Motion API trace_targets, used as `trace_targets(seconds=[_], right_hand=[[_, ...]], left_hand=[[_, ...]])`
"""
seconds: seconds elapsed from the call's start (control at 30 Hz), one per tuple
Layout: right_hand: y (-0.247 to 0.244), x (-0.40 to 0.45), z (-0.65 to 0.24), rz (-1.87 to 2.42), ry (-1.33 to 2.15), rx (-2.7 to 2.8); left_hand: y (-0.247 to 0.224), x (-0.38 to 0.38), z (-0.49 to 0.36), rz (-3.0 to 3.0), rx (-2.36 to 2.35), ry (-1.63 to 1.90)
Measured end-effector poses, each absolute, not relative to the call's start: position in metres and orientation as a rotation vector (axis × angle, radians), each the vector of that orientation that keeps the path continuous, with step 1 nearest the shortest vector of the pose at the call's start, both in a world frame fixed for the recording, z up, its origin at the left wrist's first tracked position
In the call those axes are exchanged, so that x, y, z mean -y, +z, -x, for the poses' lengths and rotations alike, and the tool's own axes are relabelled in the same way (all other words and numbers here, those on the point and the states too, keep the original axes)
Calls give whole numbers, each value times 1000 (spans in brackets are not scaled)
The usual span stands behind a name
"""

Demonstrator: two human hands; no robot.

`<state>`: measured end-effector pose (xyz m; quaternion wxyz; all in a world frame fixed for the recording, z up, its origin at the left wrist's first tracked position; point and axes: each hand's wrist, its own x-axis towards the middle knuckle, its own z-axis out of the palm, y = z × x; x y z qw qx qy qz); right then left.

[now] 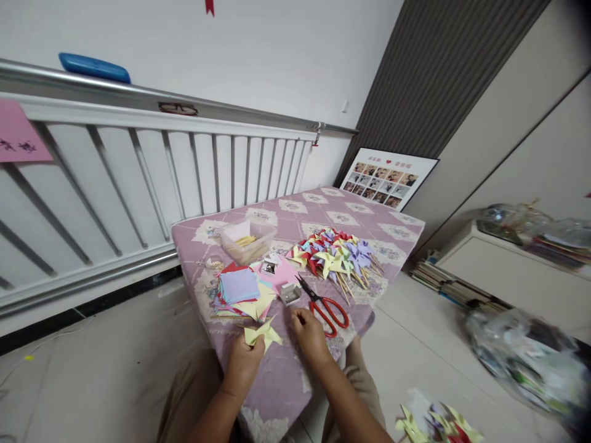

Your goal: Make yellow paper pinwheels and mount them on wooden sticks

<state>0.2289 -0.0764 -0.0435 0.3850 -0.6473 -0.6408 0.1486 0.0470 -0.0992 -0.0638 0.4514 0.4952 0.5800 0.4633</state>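
Note:
My left hand (pixel 247 357) grips a pale yellow paper pinwheel (pixel 264 335) at the table's near edge. Beside the open red-handled scissors (pixel 323 306), my right hand (pixel 305 326) has its fingers pinched together; anything between them is too small to make out. Just beyond it stands a small open box (pixel 290 294), and another small box (pixel 269 267) of metal bits lies on pink paper. Colored paper squares (pixel 239 287) are stacked past my left hand. A heap of finished-looking pinwheels (pixel 337 255) on sticks lies behind the scissors.
A plastic container (pixel 248 241) of wooden sticks sits at the back left of the cloth-covered table (pixel 281 387), near a small round container (pixel 214 263). A radiator (pixel 221 166) runs along the wall. More pinwheels (pixel 438 424) are low at the right, near plastic bags (pixel 521 357).

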Motion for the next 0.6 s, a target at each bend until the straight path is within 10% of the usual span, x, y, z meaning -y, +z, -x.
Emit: trace_targets(seconds=[0.6], right_hand=[[5, -5, -223, 2301, 408, 2025]], left_hand=[[-81, 97, -48, -1324, -1511, 1224]])
